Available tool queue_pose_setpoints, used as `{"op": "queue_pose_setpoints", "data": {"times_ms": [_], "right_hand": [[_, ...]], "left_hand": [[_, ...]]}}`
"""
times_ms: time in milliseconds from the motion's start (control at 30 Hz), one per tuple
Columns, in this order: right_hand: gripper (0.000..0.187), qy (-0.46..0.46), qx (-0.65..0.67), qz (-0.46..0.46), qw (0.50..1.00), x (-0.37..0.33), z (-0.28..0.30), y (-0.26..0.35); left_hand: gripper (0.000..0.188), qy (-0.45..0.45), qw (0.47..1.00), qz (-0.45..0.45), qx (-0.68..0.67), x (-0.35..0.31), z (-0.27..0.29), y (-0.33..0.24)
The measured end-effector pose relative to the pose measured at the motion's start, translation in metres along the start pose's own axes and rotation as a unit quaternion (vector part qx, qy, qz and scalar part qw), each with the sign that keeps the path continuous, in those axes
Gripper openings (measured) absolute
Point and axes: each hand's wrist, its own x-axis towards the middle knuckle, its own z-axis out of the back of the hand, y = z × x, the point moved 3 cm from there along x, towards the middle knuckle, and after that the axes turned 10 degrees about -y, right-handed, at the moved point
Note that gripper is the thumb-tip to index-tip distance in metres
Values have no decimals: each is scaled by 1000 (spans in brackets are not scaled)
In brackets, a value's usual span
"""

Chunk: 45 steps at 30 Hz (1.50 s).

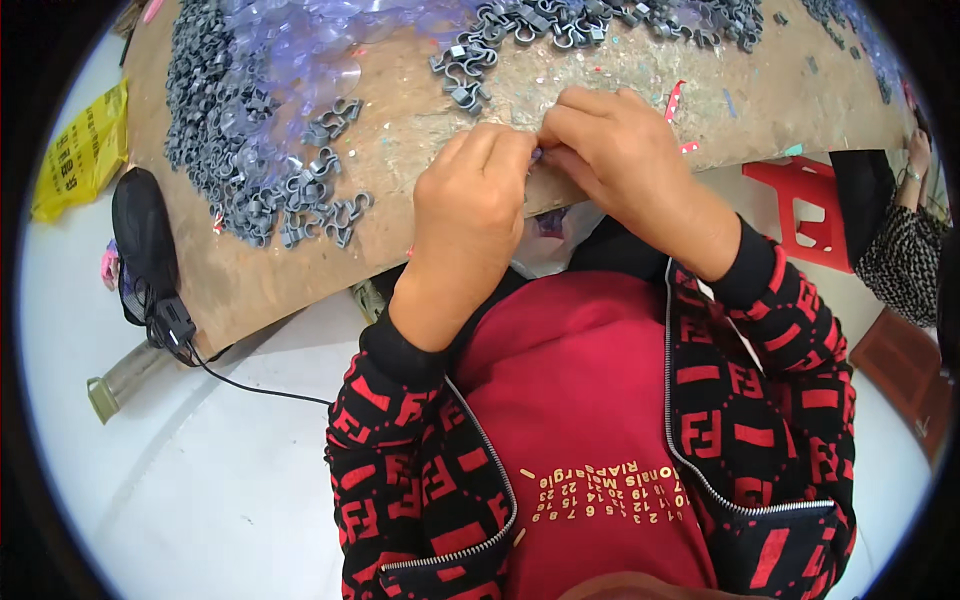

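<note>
My left hand (475,195) and my right hand (620,160) meet over the table's near edge, their fingertips pinched together. Between them shows a speck of something purple (537,154); the fingers hide the rest, so its kind cannot be made out. Just beyond my fingers lies a cluster of grey plastic clips (467,75) with open, rounded jaws. A bigger heap of grey clips (240,190) covers the left side of the table. Thin, see-through purple plastic pieces (300,60) are heaped beside it, toward the far side.
The worn brown tabletop (400,210) carries small scraps and a red strip (674,100). At left are a yellow plastic bag (85,150) and a black pouch (145,225) with a cable. A red stool (800,210) stands at right, near another person's patterned sleeve (905,245).
</note>
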Motion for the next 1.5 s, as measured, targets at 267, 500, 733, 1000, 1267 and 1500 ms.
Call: {"op": "queue_pose_setpoints", "data": {"times_ms": [267,500,733,1000,1267,1500], "right_hand": [[13,3,86,-57,995,-3,-4,-3],[13,-15,75,-42,996,-8,-7,2],[18,-50,119,-78,989,-12,7,-15],[18,-137,333,-91,928,31,82,14],[17,-65,111,-67,989,-22,-2,-13],[16,-48,99,-65,992,-12,-5,-15]], "left_hand": [[17,25,999,42,-11,2,-1,2],[18,-87,993,32,-75,-17,-8,10],[13,-85,996,-9,-13,-11,-10,5],[12,-81,995,48,-45,-16,-1,5],[13,-74,995,49,-50,-14,-6,3],[14,-68,996,34,-46,-8,-4,10]]}}
